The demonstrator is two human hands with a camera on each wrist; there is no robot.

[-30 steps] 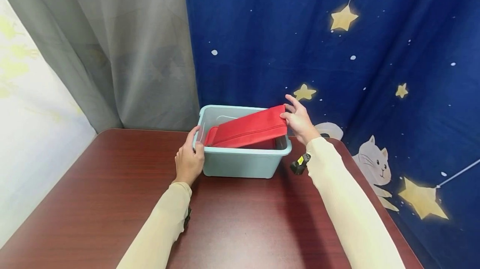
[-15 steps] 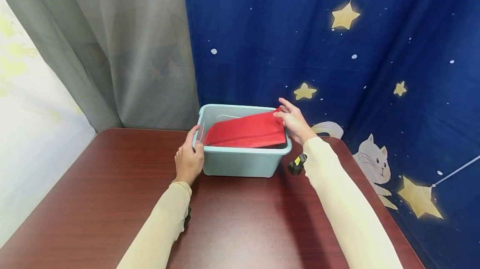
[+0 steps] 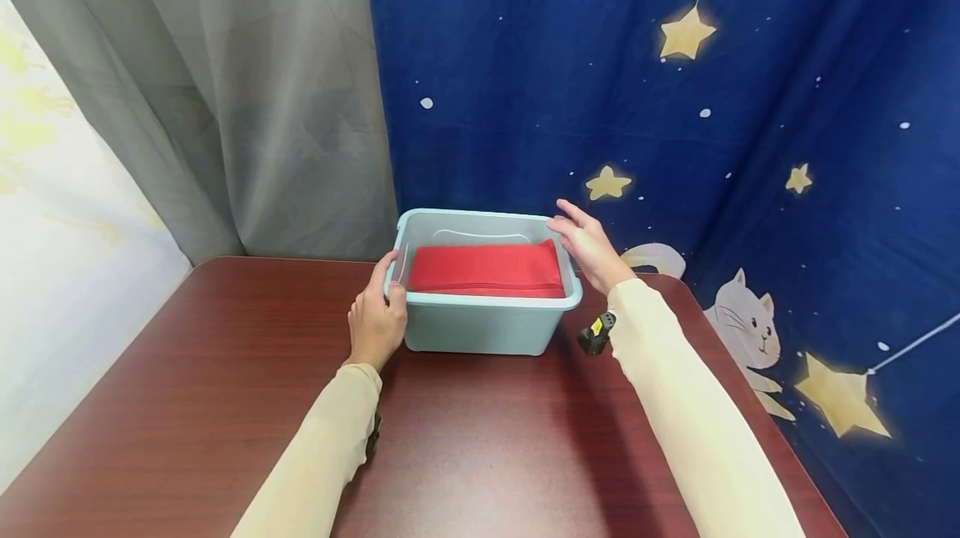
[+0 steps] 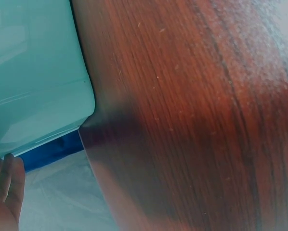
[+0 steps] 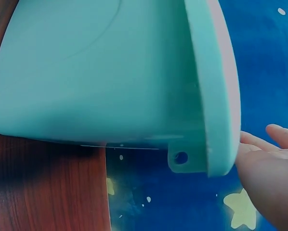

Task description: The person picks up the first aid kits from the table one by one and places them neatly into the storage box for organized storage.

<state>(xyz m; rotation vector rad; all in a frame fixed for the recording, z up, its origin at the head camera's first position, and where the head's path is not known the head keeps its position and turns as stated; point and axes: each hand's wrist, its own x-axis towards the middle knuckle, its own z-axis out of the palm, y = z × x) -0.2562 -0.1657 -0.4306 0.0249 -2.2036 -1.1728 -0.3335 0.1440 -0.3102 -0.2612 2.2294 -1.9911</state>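
Observation:
A light teal plastic storage bin (image 3: 487, 329) stands on the table, its open top facing up. Inside, a flat red fabric case (image 3: 483, 267) with a seam along its near edge lies lengthwise, its far right corner peaked. At the bin's left end, my left hand (image 3: 377, 321) holds the rim near the front corner. The left wrist view has its fingers (image 4: 14, 180) against the bin's outer wall. My right hand (image 3: 588, 250) hovers by the right rim with fingers extended and nothing in them; it also appears beside the rim in the right wrist view.
The dark red wooden table (image 3: 225, 371) ends just behind the bin. A grey curtain (image 3: 292, 104) and a blue curtain (image 3: 510, 62) with stars hang close behind it. A black wrist device (image 3: 596, 334) sits under the right sleeve.
The red case's right end has come down from the raised right hand into the bin, and the right hand has let go. The left hand has stayed at the rim.

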